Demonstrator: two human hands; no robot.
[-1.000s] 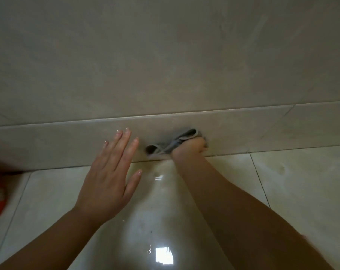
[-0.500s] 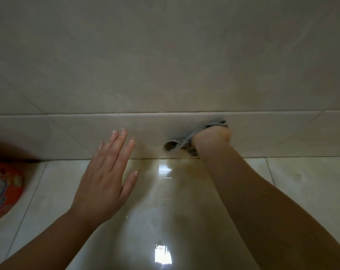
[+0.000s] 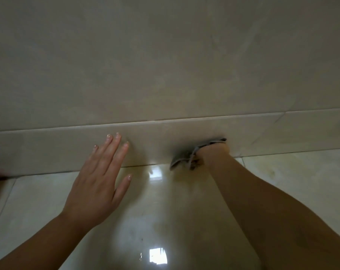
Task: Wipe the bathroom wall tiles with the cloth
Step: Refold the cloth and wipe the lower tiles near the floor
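The fingers of the right hand [image 3: 214, 154] were hidden behind the wrist, curled on the grey cloth [image 3: 186, 159] and pressing it on the low wall tile [image 3: 155, 145], just above the floor [image 3: 301, 182]. The left hand [image 3: 99, 182] hovered flat, its fingers [image 3: 114, 145] straight and close together. The cloth looked soft, limp and light; bunching it in the palm seemed the best hold.
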